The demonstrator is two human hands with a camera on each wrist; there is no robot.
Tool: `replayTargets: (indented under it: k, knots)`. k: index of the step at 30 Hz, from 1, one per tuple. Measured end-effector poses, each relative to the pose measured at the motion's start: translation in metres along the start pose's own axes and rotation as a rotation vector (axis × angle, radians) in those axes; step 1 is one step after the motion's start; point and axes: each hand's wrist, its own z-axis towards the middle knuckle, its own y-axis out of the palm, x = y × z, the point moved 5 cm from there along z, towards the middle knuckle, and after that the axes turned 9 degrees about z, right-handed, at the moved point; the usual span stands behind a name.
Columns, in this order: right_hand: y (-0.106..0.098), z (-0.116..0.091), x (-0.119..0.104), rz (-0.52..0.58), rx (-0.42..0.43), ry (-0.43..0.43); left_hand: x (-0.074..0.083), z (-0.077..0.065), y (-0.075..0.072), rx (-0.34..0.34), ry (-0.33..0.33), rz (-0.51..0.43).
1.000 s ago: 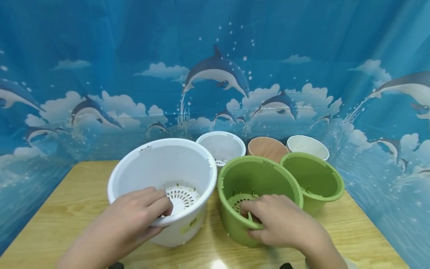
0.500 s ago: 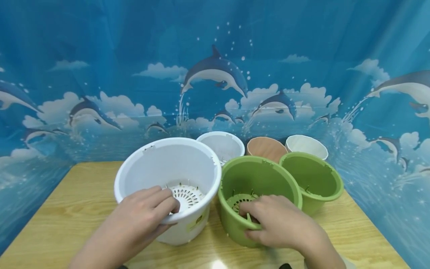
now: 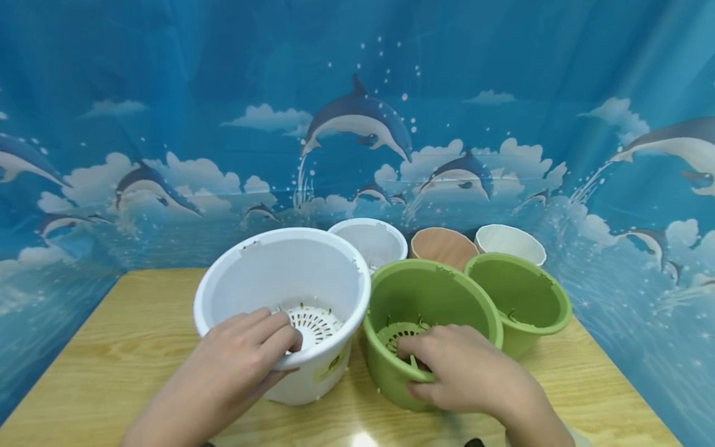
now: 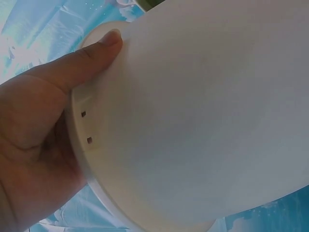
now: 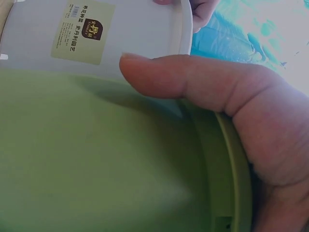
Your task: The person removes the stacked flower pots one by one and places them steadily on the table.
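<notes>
My left hand [image 3: 248, 347] grips the near rim of a large white plastic flowerpot [image 3: 246, 267], fingers inside and thumb on the outer wall [image 4: 193, 106]. Slots pattern the pot's floor, and a label [image 5: 84, 31] is stuck on its outside. To the right, my right hand [image 3: 458, 366] holds the near rim of a green flowerpot [image 3: 424, 282] in the same manner, its thumb lying along the outside. Both pots tilt toward me, standing side by side with their rims very close; whether they touch I cannot tell. My fingers inside the pots are partly hidden.
Behind them sit a smaller white pot [image 3: 368, 239], a brown pot [image 3: 444, 245] and a cream pot [image 3: 511, 242]. A second green pot [image 3: 519, 288] stands right of the held one. The wooden table [image 3: 128, 335] backs onto a blue dolphin-print curtain [image 3: 223, 74].
My left hand has shifted the large white pot a little to the right, closer to the green pot, partly covering the small white pot behind. My right hand stays on the green pot.
</notes>
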Motion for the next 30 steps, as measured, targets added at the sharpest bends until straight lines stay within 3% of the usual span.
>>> replayTargets:
  k: [11,17,21,24,28,30]
  knots:
    - [0.003,0.001,0.000,-0.003,-0.010,-0.004,0.004,0.001,0.004,0.053,0.027,-0.011]
    - [0.001,0.000,0.000,-0.006,-0.005,0.001,0.002,0.001,0.005,0.034,0.006,-0.016]
    - [-0.003,-0.002,0.001,0.058,0.012,0.022,0.000,0.000,0.004,0.022,-0.019,-0.022]
    - [-0.011,-0.005,0.001,0.072,0.136,0.014,-0.002,-0.001,0.001,0.035,-0.041,-0.034]
    - [-0.023,-0.013,0.000,0.015,0.380,-0.087,-0.005,-0.006,-0.002,0.051,-0.054,-0.045]
    - [-0.026,-0.019,0.002,-0.035,0.455,-0.140,-0.007,-0.010,-0.001,0.024,-0.051,-0.035]
